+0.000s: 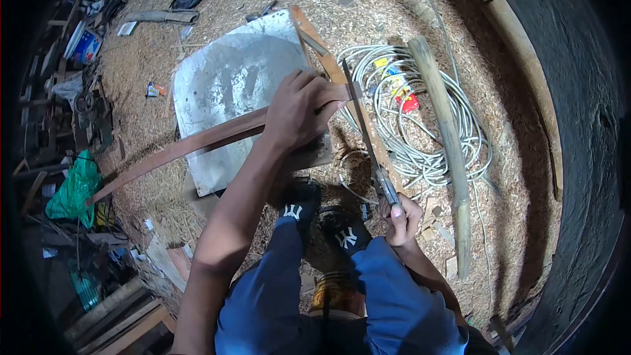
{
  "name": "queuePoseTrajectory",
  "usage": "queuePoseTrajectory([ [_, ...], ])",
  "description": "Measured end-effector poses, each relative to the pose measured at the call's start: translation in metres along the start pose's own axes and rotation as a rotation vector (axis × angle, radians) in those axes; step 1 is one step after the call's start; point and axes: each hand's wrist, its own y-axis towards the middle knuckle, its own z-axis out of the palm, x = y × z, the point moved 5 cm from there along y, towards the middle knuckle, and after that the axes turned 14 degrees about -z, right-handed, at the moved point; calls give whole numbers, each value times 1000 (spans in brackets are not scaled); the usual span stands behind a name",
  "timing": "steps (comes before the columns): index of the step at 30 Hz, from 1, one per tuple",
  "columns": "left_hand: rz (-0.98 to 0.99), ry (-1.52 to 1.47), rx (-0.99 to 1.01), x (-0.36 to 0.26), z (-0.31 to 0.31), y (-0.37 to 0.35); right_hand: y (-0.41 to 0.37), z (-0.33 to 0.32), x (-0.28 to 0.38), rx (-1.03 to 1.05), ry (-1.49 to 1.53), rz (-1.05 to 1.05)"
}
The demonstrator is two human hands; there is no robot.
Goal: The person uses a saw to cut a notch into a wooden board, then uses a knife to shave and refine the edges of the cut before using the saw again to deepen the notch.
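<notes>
My left hand [299, 110] is wrapped round a long, narrow strip of reddish-brown wood [197, 141], close to its right end. The strip runs down to the left, its far end reaching a green plastic bag. In my right hand [402, 219] is the handle of a saw [368, 135], its long thin blade pointing up and away. The blade meets or crosses the strip's right end, just beyond my left fingers; how deep it sits cannot be seen. Under the strip is a worn, pale flat-topped block or sheet [227, 85].
A coil of grey cable [427, 151] lies on the wood shavings at right, with a wooden pole [444, 115] across it. A flat wood piece [381, 138] lies beneath the saw. The green bag [75, 187] and scrap are at left; a dark beam [578, 105] edges the right.
</notes>
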Motion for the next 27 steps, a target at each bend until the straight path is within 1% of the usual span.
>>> queuePoseTrajectory([
  [1, 34, -20, -13, -1, 2, 1, 0, 0, -1, -40, 24, -7],
  [5, 115, -33, -21, -3, 12, 2, 5, -4, -1, -72, 37, -5],
  [10, 77, -29, -19, -4, 18, 2, -6, 0, 0, -85, 38, 43],
  [12, 55, -30, -20, -3, 18, 3, -16, -2, -5, -171, 95, 27],
  [14, 74, -2, 9, 0, 21, 2, -23, -7, -8, -154, 73, 2],
  [16, 62, -35, 4, -5, 19, 0, -24, -6, -3, -123, 51, 82],
  [17, 57, -66, -8, -7, 16, 2, -18, -6, -3, -106, 6, 37],
  [19, 45, -63, 8, -8, 17, 0, 21, 4, 9, -91, -29, 58],
  [21, 45, -62, 16, -10, 16, 2, 49, 15, 3, -90, -56, 94],
  [24, 56, -24, 29, -10, 16, 3, 39, 21, -8, -78, -34, 89],
  [26, 60, 53, 22, -7, 20, 3, 13, 10, -14, -49, -12, 108],
  [27, 59, 49, 21, -7, 21, 2, 1, 5, -10, -35, -9, 67],
])
